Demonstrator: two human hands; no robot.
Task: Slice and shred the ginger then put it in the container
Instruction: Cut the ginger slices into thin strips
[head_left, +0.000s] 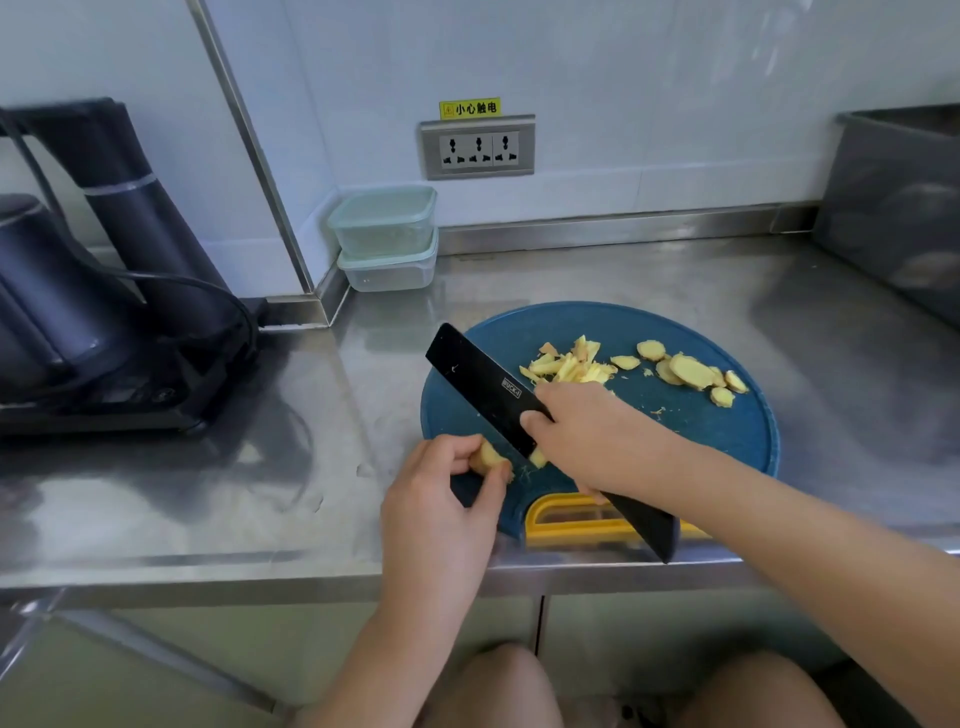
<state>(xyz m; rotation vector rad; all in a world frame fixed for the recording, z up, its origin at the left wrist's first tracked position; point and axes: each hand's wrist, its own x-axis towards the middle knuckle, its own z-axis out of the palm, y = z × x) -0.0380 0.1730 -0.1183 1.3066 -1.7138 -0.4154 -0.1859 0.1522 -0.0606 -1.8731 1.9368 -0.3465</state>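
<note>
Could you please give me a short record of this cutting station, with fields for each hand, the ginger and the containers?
left hand: pinches the ginger piece at the near-left edge of the cutting board
right hand: grips the knife, blade against the ginger piece
shreds: pile in the middle of the board
slices: loose group on the board's right side
containers: two, stacked, lidded, against the back wall; contents unclear
counter: stainless steel, under the board

I'm in a kitchen: a stainless steel counter (208, 493) under my left hand (447, 483) and right hand (587, 431), a white wall (649, 93) with a socket panel (477, 148) beyond them, stacked food containers (385, 236) ahead of the left, a dark appliance (104, 291) farther left.
</note>
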